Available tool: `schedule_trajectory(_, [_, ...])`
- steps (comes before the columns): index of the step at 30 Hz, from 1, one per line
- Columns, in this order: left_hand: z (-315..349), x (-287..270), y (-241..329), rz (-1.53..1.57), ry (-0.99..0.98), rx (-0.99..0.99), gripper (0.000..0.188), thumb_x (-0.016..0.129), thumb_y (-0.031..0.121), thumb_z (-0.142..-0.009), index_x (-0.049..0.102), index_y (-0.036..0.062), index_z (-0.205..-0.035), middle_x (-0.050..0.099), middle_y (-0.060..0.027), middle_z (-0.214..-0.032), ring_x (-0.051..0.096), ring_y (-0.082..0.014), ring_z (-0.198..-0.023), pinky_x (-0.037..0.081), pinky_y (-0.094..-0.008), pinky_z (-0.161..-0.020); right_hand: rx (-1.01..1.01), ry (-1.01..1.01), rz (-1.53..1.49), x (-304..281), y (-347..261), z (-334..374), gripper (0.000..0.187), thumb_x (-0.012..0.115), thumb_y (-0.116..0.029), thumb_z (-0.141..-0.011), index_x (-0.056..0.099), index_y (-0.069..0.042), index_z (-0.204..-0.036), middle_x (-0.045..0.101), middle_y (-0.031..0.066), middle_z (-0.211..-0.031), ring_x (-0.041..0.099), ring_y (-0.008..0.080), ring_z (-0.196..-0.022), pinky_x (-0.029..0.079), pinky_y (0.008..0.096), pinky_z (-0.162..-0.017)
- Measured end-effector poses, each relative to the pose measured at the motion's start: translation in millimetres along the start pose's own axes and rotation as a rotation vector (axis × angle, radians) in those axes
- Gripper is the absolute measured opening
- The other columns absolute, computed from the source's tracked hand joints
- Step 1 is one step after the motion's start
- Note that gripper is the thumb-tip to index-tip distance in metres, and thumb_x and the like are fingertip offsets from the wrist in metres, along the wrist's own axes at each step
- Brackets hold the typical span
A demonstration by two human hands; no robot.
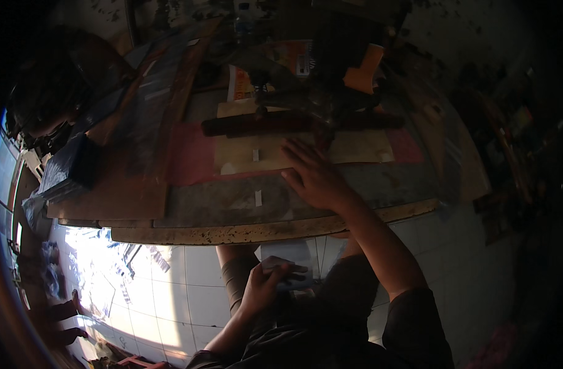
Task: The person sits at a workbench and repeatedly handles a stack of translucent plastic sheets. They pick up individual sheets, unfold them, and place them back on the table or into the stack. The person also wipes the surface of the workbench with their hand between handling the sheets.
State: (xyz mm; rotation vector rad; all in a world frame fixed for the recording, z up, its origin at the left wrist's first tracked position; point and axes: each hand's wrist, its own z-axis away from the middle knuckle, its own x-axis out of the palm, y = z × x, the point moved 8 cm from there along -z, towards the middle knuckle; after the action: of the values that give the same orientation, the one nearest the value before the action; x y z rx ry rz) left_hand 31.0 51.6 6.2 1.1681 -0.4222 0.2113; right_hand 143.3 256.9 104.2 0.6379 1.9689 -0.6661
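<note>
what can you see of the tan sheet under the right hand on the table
The tan sheet looks like thin card or paper, rectangular and flat, lying across a wider pinkish sheet on the worn table. A small white strip sits on it near the middle, and one pale corner at its lower left looks curled. The right hand rests flat over its near edge. A long dark bar lies along its far edge. The dim light hides finer detail.
</note>
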Motion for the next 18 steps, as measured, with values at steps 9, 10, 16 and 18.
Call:
schedule_trajectory(9, [-5.6, -4.6, -11.9, 0.011, 0.017, -0.013, 0.03, 0.057, 0.019, -0.108, 0.06, -0.0085, -0.119, 0.076, -0.0206, -0.111, 0.075, -0.0275, -0.101, 0.058, -0.0367, -0.091, 0.051, -0.003, -0.086, -3.1, 2.7, 2.4, 0.056, 0.055, -0.036, -0.105, 0.051, 0.002, -0.145, 0.044, 0.0211, -0.158, 0.04, 0.0344, -0.149, 0.038, 0.0491, -0.117])
schedule_trajectory(10, [-6.4, -3.2, -10.0, 0.003, 0.005, -0.003, 0.029, 0.057, 0.019, -0.108, 0.06, -0.0079, -0.118, 0.076, -0.0208, -0.111, 0.075, -0.0274, -0.1, 0.058, -0.0365, -0.09, 0.053, 0.005, -0.092, -0.9, 2.4, 2.0, 0.056, 0.055, -0.036, -0.105, 0.051, 0.002, -0.145, 0.044, 0.0212, -0.158, 0.04, 0.0348, -0.149, 0.039, 0.0493, -0.117])
schedule_trajectory(16, [-6.3, -5.7, -10.1, -0.064, -0.017, 0.03, 0.031, 0.058, 0.025, -0.107, 0.056, -0.0051, -0.111, 0.074, -0.0276, -0.11, 0.075, -0.0341, -0.1, 0.059, -0.0405, -0.089, 0.02, 0.024, -0.07, -1.2, -0.5, 1.2, 0.055, 0.054, -0.034, -0.105, 0.05, 0.004, -0.145, 0.043, 0.0226, -0.158, 0.04, 0.0352, -0.149, 0.04, 0.05, -0.116])
schedule_trajectory(18, [-5.1, -4.3, -5.6, -0.072, -0.021, 0.042, 0.029, 0.057, 0.023, -0.108, 0.058, -0.0058, -0.111, 0.075, -0.0241, -0.11, 0.075, -0.0299, -0.097, 0.059, -0.0373, -0.087, 0.006, 0.04, -0.08, -1.5, -1.6, 1.8, 0.055, 0.054, -0.034, -0.105, 0.05, 0.004, -0.145, 0.043, 0.0228, -0.158, 0.04, 0.0353, -0.149, 0.04, 0.0501, -0.116])
